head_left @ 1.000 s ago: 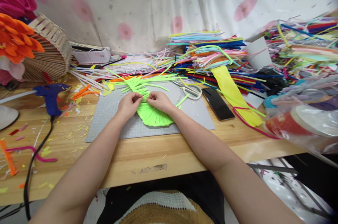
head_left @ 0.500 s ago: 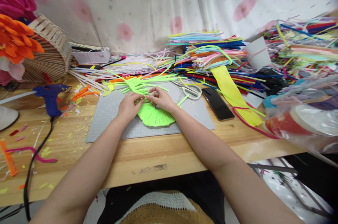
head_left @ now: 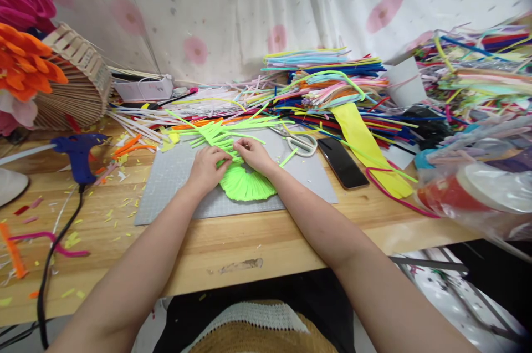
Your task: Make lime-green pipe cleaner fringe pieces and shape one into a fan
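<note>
A fan of bright green pipe cleaners (head_left: 248, 185) lies on the grey cutting mat (head_left: 166, 198), its rounded edge towards me. My left hand (head_left: 209, 167) grips the fan's left upper side, thumb and fingers closed on the green stems. At the top right of the fan my right hand (head_left: 254, 154) is pinched together on a green pipe cleaner; the fingertips partly hide it. Loose green pipe cleaners (head_left: 216, 134) are heaped just beyond both hands. White-handled scissors (head_left: 302, 145) rest on the mat to the right.
A black phone (head_left: 343, 163) and a yellow strip (head_left: 372, 151) lie right of the mat. A blue glue gun (head_left: 80, 156) with a black cord stands at left amid scraps. Piles of coloured pipe cleaners (head_left: 328, 78) line the back. A bagged red and white container (head_left: 477, 192) sits at right.
My left hand has shifted slightly right and down along the green fan, and its fingers have spread over the stems. My right hand has moved a little, its fingers drawn closer together.
</note>
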The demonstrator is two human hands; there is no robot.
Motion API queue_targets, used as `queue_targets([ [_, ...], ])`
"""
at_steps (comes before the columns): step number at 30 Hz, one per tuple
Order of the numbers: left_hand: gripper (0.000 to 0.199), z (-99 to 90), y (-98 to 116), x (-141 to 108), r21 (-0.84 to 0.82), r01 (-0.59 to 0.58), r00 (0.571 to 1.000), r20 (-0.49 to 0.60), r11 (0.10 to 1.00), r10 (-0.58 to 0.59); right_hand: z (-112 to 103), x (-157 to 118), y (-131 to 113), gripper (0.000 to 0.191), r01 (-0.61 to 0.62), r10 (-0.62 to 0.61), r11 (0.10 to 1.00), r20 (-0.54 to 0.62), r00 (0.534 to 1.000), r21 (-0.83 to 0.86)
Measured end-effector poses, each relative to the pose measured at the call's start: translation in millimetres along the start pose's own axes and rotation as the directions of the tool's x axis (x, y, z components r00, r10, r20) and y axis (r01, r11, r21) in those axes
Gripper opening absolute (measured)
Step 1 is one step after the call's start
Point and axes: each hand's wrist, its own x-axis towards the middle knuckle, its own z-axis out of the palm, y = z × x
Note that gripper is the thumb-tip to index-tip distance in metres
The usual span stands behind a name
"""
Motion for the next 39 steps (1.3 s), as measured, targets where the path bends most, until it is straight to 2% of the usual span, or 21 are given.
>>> queue_targets([
  [2, 0.017, 0.7, 0, 0, 0.017, -0.013, 1.000, -0.027, 1.000, 0.013, 0, 1, -1, 0.024, 0.016, -0.009, 0.997, 0.097, 0.995, -0.073],
  [4, 0.019, 1.5, -1, 0, 0.024, -0.046, 0.998, -0.048, 0.999, 0.047, -1, 2, -1, 0.024, 0.027, -0.017, 0.997, 0.138, 0.990, -0.076],
  [8, 0.021, 3.1, 0, 0, 0.028, -0.099, 0.993, -0.065, 0.995, 0.100, -1, 4, 3, 0.020, 0.007, -0.028, 0.991, 0.157, 0.987, 0.136],
  [13, 0.020, 4.1, 7, 1, 0.047, -0.090, 0.994, -0.064, 0.995, 0.093, 3, 4, 8, 0.020, -0.016, 0.022, 0.959, -0.016, 1.000, 0.283],
  [16, 0.020, 4.8, 10, 2, 0.050, -0.072, 0.995, -0.070, 0.996, 0.075, 5, 5, 8, 0.023, -0.012, 0.030, 0.956, -0.055, 0.998, 0.294],
  [19, 0.020, 5.1, 11, 3, 0.095, -0.107, 0.993, -0.036, 0.990, 0.111, 6, 5, 7, 0.025, -0.007, 0.037, 0.963, -0.107, 0.994, 0.268],
  [23, 0.023, 4.4, 10, 3, 0.166, -0.147, 0.989, 0.017, 0.975, 0.146, 5, 6, 8, 0.023, -0.098, 0.167, 0.926, -0.162, 0.972, 0.364],
  [27, 0.023, 2.4, 8, 2, 0.178, -0.115, 0.992, 0.067, 0.977, 0.105, 2, 5, 8, 0.020, -0.134, 0.250, 0.897, -0.235, 0.939, 0.421],
  [33, 0.023, -2.1, 7, 1, 0.132, -0.075, 0.995, 0.078, 0.988, 0.065, 2, 0, 7, 0.023, -0.039, 0.089, 0.961, -0.171, 0.981, 0.275],
  [37, 0.024, -2.0, 2, 5, 0.056, 0.064, 0.997, 0.042, 0.996, -0.066, 3, -3, 9, 0.021, 0.045, -0.025, 0.985, -0.123, 0.992, 0.166],
  [39, 0.022, -2.8, -3, 6, 0.009, 0.136, 0.990, 0.041, 0.991, -0.136, 3, -4, 10, 0.020, 0.060, -0.043, 0.990, -0.129, 0.991, 0.130],
])
